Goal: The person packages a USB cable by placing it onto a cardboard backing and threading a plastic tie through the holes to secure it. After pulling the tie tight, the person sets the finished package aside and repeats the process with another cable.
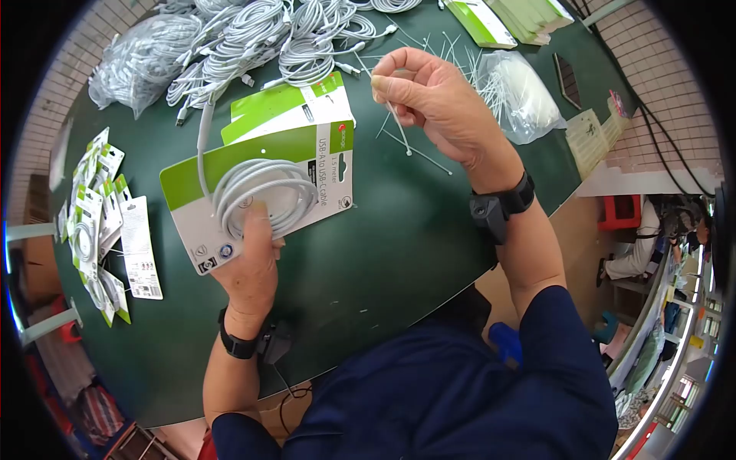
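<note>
A dark green table (399, 245) with a curved edge fills most of the frame; pale tiled wall (648, 46) shows at upper right, and along the right edge a cluttered room holds a red stool (619, 212) and part of one other person (644, 238) in pale trousers. At centre left is one card (180, 188), green and white, with one coil (224, 198) of pale cable lying against its front and one cable end standing up past the card's top edge. The left hand (249, 280) grips both, thumb pressed over the coil, its other fingers mostly hidden behind the card. At upper centre the right hand (429, 88) has thumb and index finger pinched together on one zip tie (399, 130), the rest curled in. Each wrist wears one black band, two in all. Behind the held card lie more green cards (291, 100), at least two. At upper right are one bag (525, 96) of ties, one phone (567, 80) and two stacks of cards (479, 23). Loose cables (245, 46), too tangled to count, heap at top left beside one filled plastic bag (146, 61); overlapping packs (88, 222), more than five, lie at far left.
</note>
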`<state>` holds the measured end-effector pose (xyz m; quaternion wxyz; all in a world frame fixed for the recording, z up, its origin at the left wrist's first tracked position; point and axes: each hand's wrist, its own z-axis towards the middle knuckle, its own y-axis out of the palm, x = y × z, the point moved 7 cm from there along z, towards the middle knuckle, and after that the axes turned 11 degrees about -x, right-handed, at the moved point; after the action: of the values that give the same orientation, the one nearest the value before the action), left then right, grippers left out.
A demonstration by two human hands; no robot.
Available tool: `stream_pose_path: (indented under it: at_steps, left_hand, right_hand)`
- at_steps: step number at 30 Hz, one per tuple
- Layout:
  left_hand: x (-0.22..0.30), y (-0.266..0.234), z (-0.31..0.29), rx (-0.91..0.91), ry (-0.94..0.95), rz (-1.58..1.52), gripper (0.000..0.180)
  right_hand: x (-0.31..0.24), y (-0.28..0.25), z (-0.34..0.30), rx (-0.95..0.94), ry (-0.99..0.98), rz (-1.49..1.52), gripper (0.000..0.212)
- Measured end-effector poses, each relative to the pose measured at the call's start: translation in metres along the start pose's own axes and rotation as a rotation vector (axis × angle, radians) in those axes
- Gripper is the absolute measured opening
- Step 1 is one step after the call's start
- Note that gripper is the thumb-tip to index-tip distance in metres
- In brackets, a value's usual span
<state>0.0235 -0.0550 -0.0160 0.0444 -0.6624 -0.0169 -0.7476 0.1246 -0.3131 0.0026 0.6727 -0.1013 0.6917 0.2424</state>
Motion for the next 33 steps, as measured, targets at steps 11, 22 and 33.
stream_pose_path:
  at_steps: [11,22,33]
  left_hand:
    - [-0.027,0.014,-0.020,-0.011,-0.105,-0.671,0.040]
    - [0.052,0.041,-0.031,-0.569,0.789,0.447,0.048]
    - [0.052,0.045,-0.037,-0.718,0.818,0.515,0.046]
  right_hand:
    - [0.027,0.008,0.012,-0.066,0.064,0.154,0.026]
    - [0.010,0.014,-0.003,-0.128,-0.040,-0.301,0.015]
    - [0.015,0.037,-0.005,-0.267,0.072,-0.287,0.008]
